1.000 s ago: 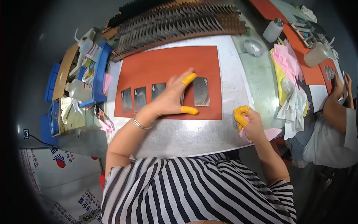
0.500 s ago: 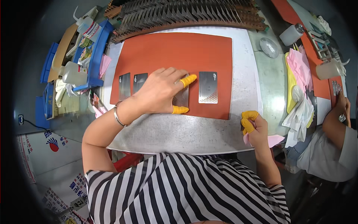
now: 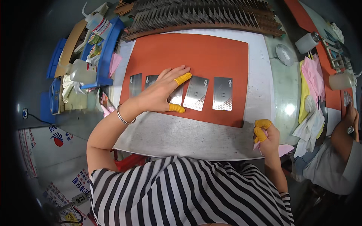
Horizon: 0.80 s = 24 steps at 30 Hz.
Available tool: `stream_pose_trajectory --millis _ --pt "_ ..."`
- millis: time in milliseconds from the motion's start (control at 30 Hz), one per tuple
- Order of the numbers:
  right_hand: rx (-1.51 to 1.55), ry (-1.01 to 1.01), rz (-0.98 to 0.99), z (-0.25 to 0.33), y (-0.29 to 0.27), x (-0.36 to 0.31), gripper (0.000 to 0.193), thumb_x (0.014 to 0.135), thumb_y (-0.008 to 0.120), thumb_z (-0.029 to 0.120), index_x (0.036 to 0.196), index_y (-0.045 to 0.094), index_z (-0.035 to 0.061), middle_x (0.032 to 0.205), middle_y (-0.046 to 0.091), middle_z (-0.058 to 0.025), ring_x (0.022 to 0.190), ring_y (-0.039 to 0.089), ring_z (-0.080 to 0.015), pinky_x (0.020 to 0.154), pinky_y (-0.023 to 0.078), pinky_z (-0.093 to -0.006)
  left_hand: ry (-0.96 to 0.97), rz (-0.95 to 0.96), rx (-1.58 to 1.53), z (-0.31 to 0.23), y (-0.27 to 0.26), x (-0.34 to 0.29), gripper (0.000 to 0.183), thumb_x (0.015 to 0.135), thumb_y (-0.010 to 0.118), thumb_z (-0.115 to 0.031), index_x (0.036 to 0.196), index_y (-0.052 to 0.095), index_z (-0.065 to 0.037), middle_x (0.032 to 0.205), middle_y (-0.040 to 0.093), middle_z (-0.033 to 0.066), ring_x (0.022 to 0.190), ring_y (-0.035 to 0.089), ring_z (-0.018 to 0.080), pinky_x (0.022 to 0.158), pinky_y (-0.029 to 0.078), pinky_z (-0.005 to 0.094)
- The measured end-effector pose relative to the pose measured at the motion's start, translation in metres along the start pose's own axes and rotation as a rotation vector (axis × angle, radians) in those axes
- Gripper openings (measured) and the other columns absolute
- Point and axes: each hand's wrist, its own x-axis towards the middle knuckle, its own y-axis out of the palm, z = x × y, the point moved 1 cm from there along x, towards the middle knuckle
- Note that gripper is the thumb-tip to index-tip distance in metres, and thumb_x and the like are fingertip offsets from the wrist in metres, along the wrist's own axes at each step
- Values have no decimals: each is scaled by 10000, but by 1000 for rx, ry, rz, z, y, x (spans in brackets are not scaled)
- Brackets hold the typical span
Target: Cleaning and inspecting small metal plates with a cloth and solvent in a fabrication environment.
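Several metal cards lie in a row on an orange-red mat (image 3: 188, 52). My left hand (image 3: 158, 90), with yellow finger cots on thumb and index finger, spreads over a partly covered card (image 3: 176, 98); the two tips rest at its edges. Just right of it is a tilted silver card (image 3: 195, 93) with a dotted pattern; farther right, another silver card (image 3: 223, 93) lies straight. Left of the hand are a dark card (image 3: 135, 86) and a partly hidden one (image 3: 151, 80). My right hand (image 3: 267, 137), also in yellow cots, is closed on a pink cloth (image 3: 286, 150) by the table's front edge.
A rack of thin toothed plates (image 3: 203, 17) stands along the back. At the left are a blue tray (image 3: 103, 81) and squeeze bottles (image 3: 83, 71). A round clear dish (image 3: 284, 54) and hanging cloths (image 3: 311, 113) are at the right, beside another person's arm (image 3: 341, 132).
My left hand has moved left off one card onto its neighbour. The card it left now shows fully and lies tilted. My right hand still holds the pink cloth. The whole view has shifted slightly.
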Motion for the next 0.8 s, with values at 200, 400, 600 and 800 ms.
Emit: stream_pose_trajectory --millis 200,400,600,800 --pt "-42 -4 10 -4 -2 -2 88 825 562 35 905 549 1 700 549 -19 544 495 -59 479 387 -193 -98 -5 123 1 0 -11 1000 527 802 -312 1319 285 12 1210 354 173 1156 329 326 1038 196 460" --pt "-8 14 -50 -10 -3 -3 124 825 584 61 936 548 18 709 548 -9 538 477 -54 479 383 -190 6 -24 187 -10 -14 -16 879 563 772 -286 1288 356 -17 1240 362 161 1091 396 298 923 323 382" --pt "28 -9 -33 -13 -4 -3 148 826 590 76 954 541 21 738 552 -10 553 471 -50 490 382 -187 81 -204 -168 6 -15 -29 749 616 732 -257 1247 400 -29 1316 332 141 1159 391 323 946 370 383" --pt "-33 -4 -57 -12 -3 -3 144 829 589 85 947 540 19 717 534 -4 551 456 -48 496 372 -184 41 -114 -77 30 -15 -47 804 609 744 -273 1280 366 -43 1357 322 144 1253 303 317 1025 246 425"
